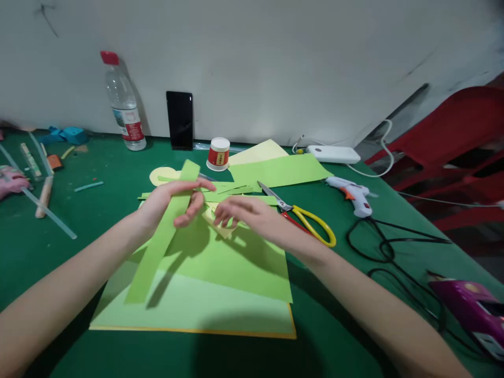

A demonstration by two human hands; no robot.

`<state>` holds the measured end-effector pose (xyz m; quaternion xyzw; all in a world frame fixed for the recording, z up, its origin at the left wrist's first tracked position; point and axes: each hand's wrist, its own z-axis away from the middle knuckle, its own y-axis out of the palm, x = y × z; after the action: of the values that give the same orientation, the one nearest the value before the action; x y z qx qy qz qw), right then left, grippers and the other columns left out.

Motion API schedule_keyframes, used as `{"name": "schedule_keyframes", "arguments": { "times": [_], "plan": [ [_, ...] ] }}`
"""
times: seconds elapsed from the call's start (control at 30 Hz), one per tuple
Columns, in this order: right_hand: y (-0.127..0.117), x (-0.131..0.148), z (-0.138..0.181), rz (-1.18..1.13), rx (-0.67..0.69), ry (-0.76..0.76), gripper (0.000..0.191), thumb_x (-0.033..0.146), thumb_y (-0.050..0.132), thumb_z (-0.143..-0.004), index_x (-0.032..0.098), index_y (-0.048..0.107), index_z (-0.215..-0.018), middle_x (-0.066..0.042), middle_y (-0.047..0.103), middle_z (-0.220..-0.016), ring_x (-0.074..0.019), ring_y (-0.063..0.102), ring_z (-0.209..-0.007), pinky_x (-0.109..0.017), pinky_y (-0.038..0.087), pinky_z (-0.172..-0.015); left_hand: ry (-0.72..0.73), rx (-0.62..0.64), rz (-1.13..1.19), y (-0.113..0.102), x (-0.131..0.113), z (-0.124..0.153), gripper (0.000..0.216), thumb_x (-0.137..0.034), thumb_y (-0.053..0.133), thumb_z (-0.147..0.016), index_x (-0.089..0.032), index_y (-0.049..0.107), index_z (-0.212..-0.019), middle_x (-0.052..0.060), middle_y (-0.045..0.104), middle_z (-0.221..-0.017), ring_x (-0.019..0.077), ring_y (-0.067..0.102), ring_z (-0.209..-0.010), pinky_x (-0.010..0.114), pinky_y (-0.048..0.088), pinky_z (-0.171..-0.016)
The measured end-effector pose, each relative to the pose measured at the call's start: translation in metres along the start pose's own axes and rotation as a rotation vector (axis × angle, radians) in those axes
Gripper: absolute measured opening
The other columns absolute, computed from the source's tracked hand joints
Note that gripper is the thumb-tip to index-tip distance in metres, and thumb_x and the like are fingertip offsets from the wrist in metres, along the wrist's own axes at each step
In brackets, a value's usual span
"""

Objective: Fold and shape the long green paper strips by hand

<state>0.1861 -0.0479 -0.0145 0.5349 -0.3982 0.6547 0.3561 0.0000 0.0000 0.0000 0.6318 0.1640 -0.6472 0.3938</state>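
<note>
My left hand is closed on a long light-green paper strip, which hangs slanted toward me over the stacked sheets. My right hand hovers just to the right, its fingers loosely curved and apart with nothing visible in them. Beneath those fingertips lies a small pale-yellow paper piece; whether they touch it I cannot tell. Under both hands is a green paper sheet on top of a paler green sheet. Several narrow green strips lie behind the hands.
Scissors with yellow and red handles rest beside my right forearm. Farther right are a glue gun, its black cable and a purple tool. A bottle, a phone and a paper cup stand along the wall.
</note>
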Motion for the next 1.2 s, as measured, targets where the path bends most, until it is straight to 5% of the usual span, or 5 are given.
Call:
{"name": "schedule_keyframes", "arguments": {
  "times": [0.13,0.33,0.5,0.77,1.2],
  "plan": [
    [-0.018,-0.001,-0.008,-0.191,-0.127,0.010,0.033,0.044,0.046,-0.083,0.017,0.057,-0.099,-0.005,0.061,-0.094,-0.0112,0.057,-0.074,-0.024,0.044,-0.062,-0.204,0.307,-0.084,0.009,0.002,0.008,0.029,-0.025,0.041,-0.084,-0.012,0.066,-0.080,0.002,0.053,-0.045,0.0101,0.043,-0.028,0.021,0.033,-0.031],
    [-0.025,0.001,-0.005,-0.376,-0.246,-0.016,0.015,0.025,0.069,-0.067,0.018,0.062,-0.079,0.003,0.058,-0.072,-0.0045,0.047,-0.057,-0.019,0.038,-0.054,-0.393,0.554,-0.062,0.021,0.019,0.008,0.039,-0.040,0.036,-0.087,-0.013,0.065,-0.088,0.007,0.063,-0.061,0.0156,0.058,-0.046,0.025,0.045,-0.044],
    [-0.018,0.011,0.006,-0.255,-0.183,-0.090,0.010,0.021,0.066,-0.069,0.019,0.065,-0.078,0.003,0.060,-0.068,-0.0072,0.049,-0.058,-0.023,0.040,-0.059,-0.100,0.340,-0.015,0.024,0.024,0.003,0.055,-0.059,0.033,-0.083,-0.017,0.062,-0.105,0.010,0.064,-0.107,0.0218,0.059,-0.097,0.032,0.045,-0.086],
    [0.002,0.026,0.020,0.168,-0.298,-0.327,0.006,0.019,0.060,-0.074,0.018,0.064,-0.069,-0.004,0.054,-0.093,-0.0158,0.053,-0.089,-0.030,0.042,-0.077,0.161,-0.123,-0.120,0.029,0.017,0.007,0.021,-0.036,0.061,-0.078,-0.020,0.069,-0.088,0.003,0.069,-0.085,0.0154,0.061,-0.078,0.024,0.045,-0.071],
    [0.015,0.029,0.031,0.282,-0.466,-0.641,0.024,-0.001,0.049,-0.066,0.018,0.059,-0.076,-0.003,0.052,-0.086,-0.0144,0.053,-0.088,-0.032,0.042,-0.080,0.312,-0.085,-0.128,0.044,0.012,0.021,0.010,-0.019,0.067,-0.074,-0.025,0.069,-0.082,-0.005,0.068,-0.072,0.0088,0.064,-0.062,0.018,0.051,-0.064]
  ]
}}
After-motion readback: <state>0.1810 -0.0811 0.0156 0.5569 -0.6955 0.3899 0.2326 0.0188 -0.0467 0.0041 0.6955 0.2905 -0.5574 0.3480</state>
